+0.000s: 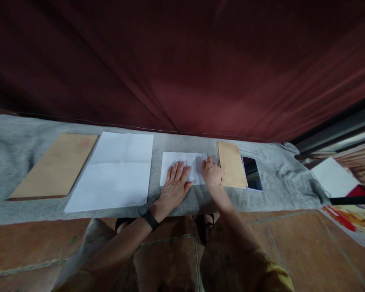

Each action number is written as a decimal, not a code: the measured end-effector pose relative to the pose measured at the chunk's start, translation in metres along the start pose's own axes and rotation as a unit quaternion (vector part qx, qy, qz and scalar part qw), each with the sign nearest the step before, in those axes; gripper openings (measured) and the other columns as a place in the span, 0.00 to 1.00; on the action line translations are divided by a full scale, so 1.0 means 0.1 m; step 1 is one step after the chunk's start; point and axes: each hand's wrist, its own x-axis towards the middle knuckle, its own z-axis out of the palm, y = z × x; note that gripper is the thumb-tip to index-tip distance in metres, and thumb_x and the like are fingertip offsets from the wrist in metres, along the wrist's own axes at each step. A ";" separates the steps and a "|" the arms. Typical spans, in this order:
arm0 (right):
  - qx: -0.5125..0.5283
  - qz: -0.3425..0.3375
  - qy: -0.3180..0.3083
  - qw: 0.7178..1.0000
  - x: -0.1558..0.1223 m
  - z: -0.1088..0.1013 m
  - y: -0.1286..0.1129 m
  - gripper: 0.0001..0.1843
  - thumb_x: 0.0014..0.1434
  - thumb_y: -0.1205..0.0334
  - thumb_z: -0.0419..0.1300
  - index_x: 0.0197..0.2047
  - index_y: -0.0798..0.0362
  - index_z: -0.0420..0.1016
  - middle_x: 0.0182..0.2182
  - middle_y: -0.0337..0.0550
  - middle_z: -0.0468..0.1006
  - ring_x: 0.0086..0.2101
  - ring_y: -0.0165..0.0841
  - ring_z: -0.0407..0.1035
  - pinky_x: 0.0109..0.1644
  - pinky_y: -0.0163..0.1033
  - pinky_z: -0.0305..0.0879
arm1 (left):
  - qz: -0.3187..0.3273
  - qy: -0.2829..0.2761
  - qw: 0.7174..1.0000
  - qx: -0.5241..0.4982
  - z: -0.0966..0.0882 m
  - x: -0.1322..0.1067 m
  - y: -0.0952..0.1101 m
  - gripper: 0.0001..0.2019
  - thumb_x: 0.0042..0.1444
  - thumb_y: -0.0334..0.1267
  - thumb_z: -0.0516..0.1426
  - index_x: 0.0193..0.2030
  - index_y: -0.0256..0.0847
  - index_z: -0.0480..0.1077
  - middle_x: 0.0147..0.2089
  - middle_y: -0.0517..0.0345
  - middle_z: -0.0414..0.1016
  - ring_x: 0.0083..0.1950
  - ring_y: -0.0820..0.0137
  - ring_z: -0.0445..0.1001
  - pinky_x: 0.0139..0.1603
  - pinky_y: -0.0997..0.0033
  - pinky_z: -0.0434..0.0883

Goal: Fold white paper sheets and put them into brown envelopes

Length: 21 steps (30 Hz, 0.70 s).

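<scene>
A folded white sheet of paper [167,166] lies on the grey cloth in front of me. My left hand [177,184] rests flat on it, fingers spread. At the paper's right edge is my right hand [212,173], its fingers curled and closed on that edge, where a narrow strip seems folded. To the left lies a stack of larger white paper [118,174] with crease lines across the top sheet. Just right of my right hand sits a pile of small brown envelopes [232,164].
Large brown envelopes [56,166] lie at the far left. A smartphone [252,173] is beside the small envelopes. Grey cloth [280,178] covers the narrow table, with a dark red curtain [182,73] behind it. At right are a white sheet [334,176] and a colourful printed poster [353,223].
</scene>
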 end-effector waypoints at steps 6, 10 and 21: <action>0.014 0.002 -0.015 1.000 -0.01 -0.06 0.01 0.19 0.73 0.59 0.45 0.54 0.58 0.72 0.37 0.56 0.84 0.36 0.39 0.81 0.37 0.36 0.69 | 0.019 -0.005 1.000 0.018 0.00 -0.03 0.01 0.28 0.69 0.50 0.51 0.73 0.45 0.59 0.78 0.49 0.52 0.78 0.52 0.47 0.75 0.41 0.52; 0.021 0.007 -0.015 1.000 -0.02 -0.08 0.03 0.19 0.74 0.58 0.45 0.54 0.58 0.72 0.39 0.56 0.83 0.36 0.39 0.80 0.37 0.37 0.68 | 0.020 -0.004 1.000 0.012 0.00 -0.03 0.00 0.28 0.69 0.51 0.51 0.72 0.45 0.60 0.77 0.48 0.54 0.78 0.51 0.49 0.75 0.40 0.52; 0.234 -0.129 0.047 0.963 -0.20 -0.11 -0.12 0.17 0.69 0.63 0.51 0.56 0.59 0.72 0.51 0.56 0.76 0.52 0.43 0.68 0.59 0.48 0.65 | 0.026 -0.019 0.999 0.030 0.02 -0.03 0.00 0.29 0.68 0.48 0.51 0.73 0.42 0.58 0.78 0.45 0.52 0.78 0.49 0.47 0.75 0.39 0.49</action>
